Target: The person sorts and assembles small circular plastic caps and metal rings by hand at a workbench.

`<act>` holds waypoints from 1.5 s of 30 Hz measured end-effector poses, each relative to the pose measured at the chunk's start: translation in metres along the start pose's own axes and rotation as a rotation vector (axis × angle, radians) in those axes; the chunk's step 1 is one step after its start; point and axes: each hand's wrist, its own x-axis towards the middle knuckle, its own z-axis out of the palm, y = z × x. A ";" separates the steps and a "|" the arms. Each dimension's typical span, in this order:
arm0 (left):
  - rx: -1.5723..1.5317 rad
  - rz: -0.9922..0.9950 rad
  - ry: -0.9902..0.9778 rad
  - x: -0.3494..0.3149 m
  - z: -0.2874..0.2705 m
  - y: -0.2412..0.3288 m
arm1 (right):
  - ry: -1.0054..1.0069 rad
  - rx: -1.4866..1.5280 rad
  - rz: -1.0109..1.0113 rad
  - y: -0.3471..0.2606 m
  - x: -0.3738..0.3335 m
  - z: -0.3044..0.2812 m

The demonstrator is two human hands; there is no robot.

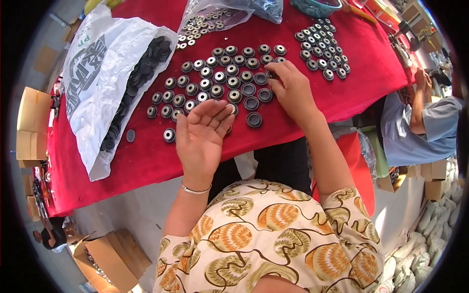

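A: Hands?
B: Apart from each other, over the near part of the red cloth point(73, 180). Left hand point(202, 139): palm up, fingers half curled. A pale ring shows at its fingertips; cannot tell whether it is held or seated in a cup behind. Bracelet point(197, 190) on that wrist.
A: Right hand?
B: Right hand point(293, 93): palm down, fingers bent at the right edge of the main group of cups. Tips partly hidden; cannot tell whether they are clamped on a cup or only near one.
A: Position of the cups?
B: Ringed cups point(217, 91), black with a metal ring in the centre, stand in loose rows ahead of and between the hands. Bare cups point(251, 103), ringless, lie just left of the right hand. A second cluster point(322, 51) of ringed cups sits farther right, well apart.
A: Other stock?
B: Left: white bag point(107, 44), black discs point(139, 71) along its open side; one loose disc point(131, 136) beside it. Far side: clear bag point(234, 10), small rings point(205, 24) at its mouth. Far right: teal basket point(315, 10).
A: Surroundings?
B: Co-worker point(410, 132) at right, blue-grey clothing. Open carton point(112, 259), lower left.
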 end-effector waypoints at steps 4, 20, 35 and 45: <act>-0.029 0.030 0.076 -0.002 -0.011 0.011 | -0.043 -0.174 -0.137 0.007 0.009 0.008; -0.072 0.003 0.083 0.003 -0.019 0.022 | -0.170 -0.178 -0.073 0.010 0.017 0.018; -0.065 0.032 0.056 0.007 -0.021 0.036 | -0.160 -0.506 -0.204 0.004 -0.018 0.015; -0.028 0.085 0.013 -0.009 -0.015 0.053 | -0.139 -0.562 -0.229 0.009 -0.021 0.017</act>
